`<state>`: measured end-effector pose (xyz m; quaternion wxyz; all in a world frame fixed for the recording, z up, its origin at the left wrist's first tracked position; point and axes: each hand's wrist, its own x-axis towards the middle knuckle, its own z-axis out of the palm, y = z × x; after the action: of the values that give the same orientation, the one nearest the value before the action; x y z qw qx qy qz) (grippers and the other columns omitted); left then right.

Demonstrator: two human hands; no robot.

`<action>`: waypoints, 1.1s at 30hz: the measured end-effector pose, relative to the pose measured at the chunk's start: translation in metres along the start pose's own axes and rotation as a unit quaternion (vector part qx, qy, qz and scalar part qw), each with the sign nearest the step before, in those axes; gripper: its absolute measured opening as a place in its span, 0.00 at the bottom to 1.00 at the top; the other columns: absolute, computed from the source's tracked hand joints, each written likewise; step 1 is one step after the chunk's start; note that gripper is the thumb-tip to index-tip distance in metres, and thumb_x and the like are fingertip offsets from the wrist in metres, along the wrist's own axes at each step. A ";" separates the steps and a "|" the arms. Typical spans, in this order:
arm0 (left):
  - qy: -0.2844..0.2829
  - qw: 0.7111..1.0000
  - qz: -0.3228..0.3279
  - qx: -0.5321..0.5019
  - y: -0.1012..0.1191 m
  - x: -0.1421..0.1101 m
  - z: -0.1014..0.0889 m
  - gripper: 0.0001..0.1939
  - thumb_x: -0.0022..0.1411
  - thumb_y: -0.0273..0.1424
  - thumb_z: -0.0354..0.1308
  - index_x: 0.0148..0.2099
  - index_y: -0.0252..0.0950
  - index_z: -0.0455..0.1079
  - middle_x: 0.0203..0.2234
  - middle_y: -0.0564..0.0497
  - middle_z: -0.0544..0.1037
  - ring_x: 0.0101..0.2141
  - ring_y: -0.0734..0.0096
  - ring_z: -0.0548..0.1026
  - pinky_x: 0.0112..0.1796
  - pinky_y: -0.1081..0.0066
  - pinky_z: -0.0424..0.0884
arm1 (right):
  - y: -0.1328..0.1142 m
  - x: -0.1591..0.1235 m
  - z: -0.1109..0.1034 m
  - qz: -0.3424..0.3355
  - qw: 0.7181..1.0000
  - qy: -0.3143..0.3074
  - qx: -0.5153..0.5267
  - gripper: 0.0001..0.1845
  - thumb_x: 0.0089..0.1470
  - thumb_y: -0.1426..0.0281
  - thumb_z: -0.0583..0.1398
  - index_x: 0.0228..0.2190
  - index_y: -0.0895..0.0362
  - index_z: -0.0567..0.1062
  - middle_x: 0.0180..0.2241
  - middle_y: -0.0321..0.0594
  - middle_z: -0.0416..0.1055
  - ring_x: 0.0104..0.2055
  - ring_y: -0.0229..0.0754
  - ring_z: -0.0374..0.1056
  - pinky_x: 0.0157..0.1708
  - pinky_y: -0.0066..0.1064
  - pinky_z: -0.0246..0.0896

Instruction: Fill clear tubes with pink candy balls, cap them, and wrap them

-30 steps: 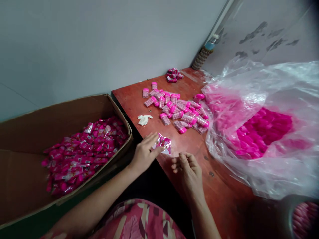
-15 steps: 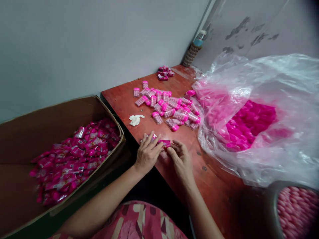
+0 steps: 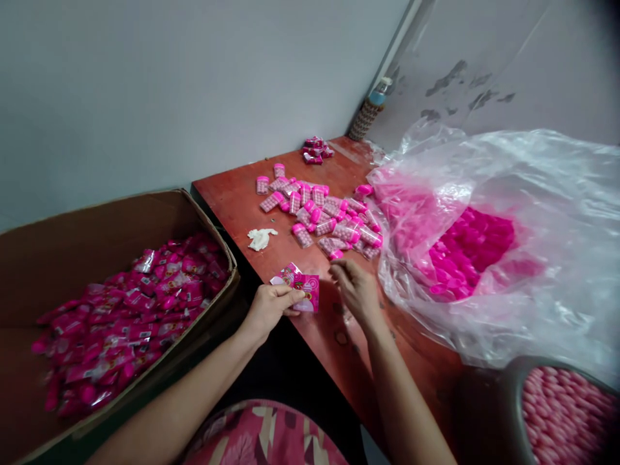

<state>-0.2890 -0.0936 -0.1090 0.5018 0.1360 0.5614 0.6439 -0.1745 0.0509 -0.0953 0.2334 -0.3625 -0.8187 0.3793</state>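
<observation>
My left hand (image 3: 270, 305) is closed on a small pink printed packet (image 3: 306, 289) and holds it just above the near left edge of the red-brown table (image 3: 245, 197). Another flat packet (image 3: 289, 275) shows behind it. My right hand (image 3: 355, 289) hovers beside the packet, fingers loosely curled, with nothing visible in them. A heap of small clear bottles with pink caps (image 3: 323, 213) lies on the table beyond both hands.
An open cardboard box (image 3: 106, 219) at the left holds several pink packets. A big clear plastic bag (image 3: 489, 245) of pink pieces fills the right. A dark bowl (image 3: 513, 381) of pink pellets sits bottom right. A crumpled white scrap (image 3: 260, 237) lies near the table edge.
Both hands met on the packet half a second ago. Now my left hand alone holds it, lifted and upright, and my right hand has drawn away to the right.
</observation>
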 end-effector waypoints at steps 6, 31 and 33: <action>0.048 0.997 -0.016 -0.052 0.000 0.000 -0.008 0.12 0.43 0.35 0.66 0.25 0.28 0.75 0.20 0.47 0.76 0.21 0.75 0.72 0.23 0.77 0.71 | 0.026 0.033 -0.003 -0.112 0.931 -0.004 -0.347 0.23 0.51 0.81 0.48 0.46 0.57 0.70 0.43 0.49 0.71 0.43 0.50 0.67 0.39 0.37 0.60; 0.147 0.905 -0.052 -0.395 0.009 0.007 -0.010 0.08 0.49 0.25 0.63 0.33 0.30 0.69 0.24 0.49 0.76 0.26 0.69 0.76 0.29 0.71 0.75 | -0.048 -0.063 0.030 0.099 0.982 -0.085 0.137 0.16 0.58 0.58 0.47 0.35 0.57 0.64 0.17 0.33 0.68 0.15 0.36 0.63 0.14 0.26 0.59; 0.139 0.907 -0.046 -0.394 0.009 0.008 -0.005 0.09 0.48 0.26 0.64 0.33 0.30 0.69 0.23 0.49 0.76 0.25 0.69 0.76 0.26 0.73 0.74 | -0.056 -0.080 0.039 0.131 0.966 -0.086 0.203 0.16 0.56 0.57 0.49 0.36 0.57 0.64 0.18 0.32 0.68 0.15 0.35 0.64 0.14 0.25 0.61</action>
<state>-0.3002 -0.0891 -0.1060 0.4604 -0.1894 0.3315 0.8014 -0.1731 -0.0535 -0.0828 0.1790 -0.3775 -0.6866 0.5949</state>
